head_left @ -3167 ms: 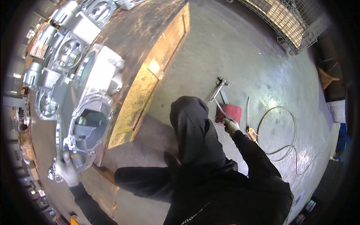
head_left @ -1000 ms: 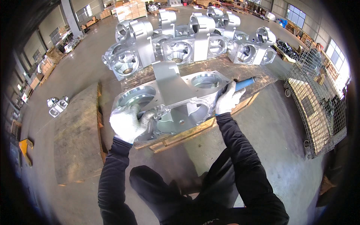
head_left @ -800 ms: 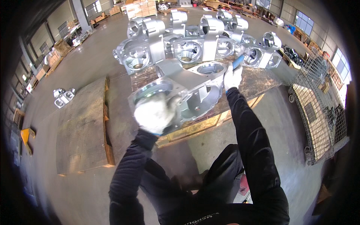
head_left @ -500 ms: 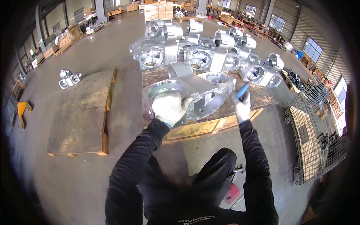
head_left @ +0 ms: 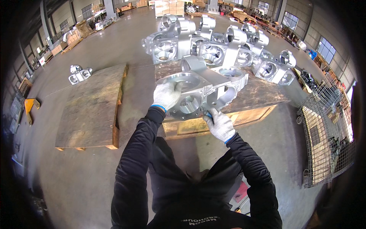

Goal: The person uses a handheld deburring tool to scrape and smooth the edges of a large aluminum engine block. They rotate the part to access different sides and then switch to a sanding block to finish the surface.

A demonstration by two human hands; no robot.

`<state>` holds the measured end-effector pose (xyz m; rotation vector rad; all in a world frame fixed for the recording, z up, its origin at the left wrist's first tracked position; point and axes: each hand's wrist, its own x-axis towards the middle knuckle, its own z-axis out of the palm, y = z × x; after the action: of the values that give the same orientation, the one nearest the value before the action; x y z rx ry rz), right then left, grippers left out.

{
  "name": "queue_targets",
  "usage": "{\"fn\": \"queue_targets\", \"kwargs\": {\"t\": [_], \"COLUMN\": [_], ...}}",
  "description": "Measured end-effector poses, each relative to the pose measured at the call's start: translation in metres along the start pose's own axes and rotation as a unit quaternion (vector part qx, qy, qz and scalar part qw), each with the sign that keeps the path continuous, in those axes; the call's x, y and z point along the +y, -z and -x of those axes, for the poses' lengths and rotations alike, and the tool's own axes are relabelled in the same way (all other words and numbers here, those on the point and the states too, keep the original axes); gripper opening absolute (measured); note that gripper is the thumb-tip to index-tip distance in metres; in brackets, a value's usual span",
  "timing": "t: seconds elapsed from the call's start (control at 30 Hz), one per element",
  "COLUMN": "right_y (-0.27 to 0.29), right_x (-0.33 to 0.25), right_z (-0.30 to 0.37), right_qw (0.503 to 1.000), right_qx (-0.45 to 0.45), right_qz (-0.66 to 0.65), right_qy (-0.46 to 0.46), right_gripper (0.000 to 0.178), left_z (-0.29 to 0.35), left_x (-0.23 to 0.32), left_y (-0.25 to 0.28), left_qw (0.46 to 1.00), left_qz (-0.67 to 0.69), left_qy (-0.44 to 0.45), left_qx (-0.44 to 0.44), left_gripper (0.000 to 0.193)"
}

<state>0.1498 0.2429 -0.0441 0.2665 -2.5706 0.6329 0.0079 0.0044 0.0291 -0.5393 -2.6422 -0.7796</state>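
shiny bare-metal casting [head_left: 207, 75], pretty smooth too, matt white knit-cloth gloves [head_left: 166, 95], soft-looking black cloth sleeves [head_left: 131, 160], rough scuffed wood bench [head_left: 263, 91], worn matt wood pallet [head_left: 91, 107], metal wire cage [head_left: 331, 133], slightly glossy floor [head_left: 84, 183]

A wooden pallet [head_left: 89, 110] lies on the floor [head_left: 118, 45] at left; farther left is a yellow object [head_left: 29, 104], perhaps a trolley part. A wire-mesh cart [head_left: 331, 141] stands at right. Boxes [head_left: 167, 8] are stacked far back.
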Motion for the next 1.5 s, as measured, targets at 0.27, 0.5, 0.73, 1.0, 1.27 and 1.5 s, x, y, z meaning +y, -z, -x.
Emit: {"fn": "queue_targets", "kwargs": {"t": [0.27, 0.5, 0.73, 1.0, 1.27, 1.5], "right_y": [-0.009, -0.027, -0.079, -0.114, -0.090, -0.048], "right_x": [0.004, 0.007, -0.005, -0.059, -0.118, -0.116], "right_z": [-0.003, 0.020, 0.040, 0.046, 0.027, -0.002], "right_qw": [0.987, 0.987, 0.988, 0.972, 0.948, 0.964], "right_qx": [0.023, 0.016, 0.099, 0.093, -0.004, -0.081], "right_qz": [0.151, 0.161, 0.096, 0.028, -0.127, -0.171], "right_qy": [0.047, 0.008, -0.075, -0.214, -0.292, -0.186], "right_gripper": [0.033, 0.030, 0.034, 0.033, 0.038, 0.044], "left_z": [0.020, 0.047, 0.054, 0.055, 0.057, 0.053], "left_x": [0.001, 0.010, 0.020, 0.024, 0.020, 0.014], "left_y": [-0.019, -0.033, -0.028, -0.026, -0.026, -0.027], "left_qw": [0.996, 0.967, 0.956, 0.958, 0.971, 0.970], "left_qz": [-0.024, 0.039, 0.058, 0.071, 0.029, 0.029], "left_qy": [-0.056, -0.139, -0.165, -0.165, -0.156, -0.171], "left_qx": [0.066, 0.210, 0.236, 0.224, 0.180, 0.173], "left_gripper": [0.044, 0.037, 0.030, 0.030, 0.024, 0.027]}}
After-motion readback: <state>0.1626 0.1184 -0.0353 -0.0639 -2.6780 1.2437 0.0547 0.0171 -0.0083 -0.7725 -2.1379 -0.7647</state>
